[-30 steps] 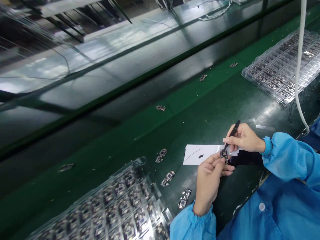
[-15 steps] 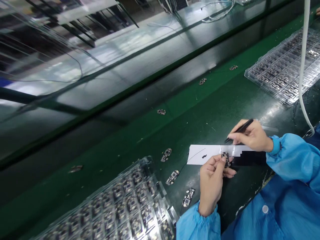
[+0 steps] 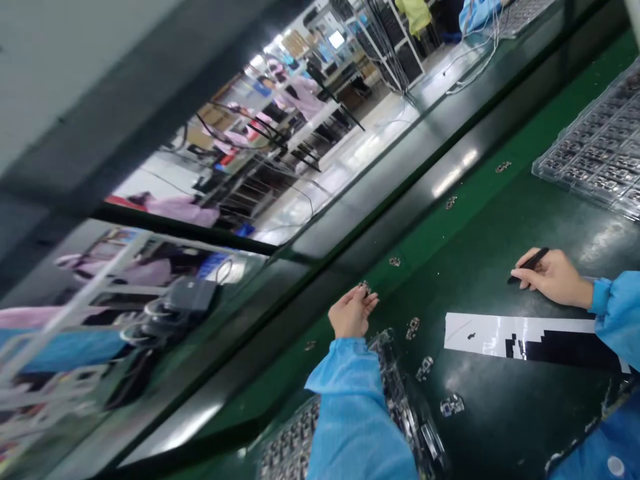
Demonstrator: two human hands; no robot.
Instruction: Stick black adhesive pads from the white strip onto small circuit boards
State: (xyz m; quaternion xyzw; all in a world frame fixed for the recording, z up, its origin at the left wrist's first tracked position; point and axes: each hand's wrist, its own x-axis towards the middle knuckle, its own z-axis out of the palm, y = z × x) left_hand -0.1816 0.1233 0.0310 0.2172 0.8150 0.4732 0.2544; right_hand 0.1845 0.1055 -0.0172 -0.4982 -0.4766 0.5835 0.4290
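Note:
My left hand (image 3: 351,312) is stretched out over the far part of the green bench, its fingertips pinched on a small circuit board (image 3: 365,287). Black tweezers (image 3: 531,264) lie in the closed fingers of my right hand (image 3: 557,279), above the bench. I cannot make out anything in their tips. Below that hand is a white strip (image 3: 485,323) with black adhesive pieces on its right part and one small black piece (image 3: 471,336) near its left end. Loose circuit boards (image 3: 424,368) lie left of the strip.
A clear tray of boards (image 3: 295,433) stands partly under my left sleeve; another tray (image 3: 595,143) is at the far right. More boards (image 3: 395,262) lie along the conveyor-like green strip. A metal ledge (image 3: 380,200) runs behind, with people working beyond it.
My left hand has moved from over the white strip to the far left with the circuit board. My right hand, still holding the tweezers, is apart from the board. The view has swung left and up.

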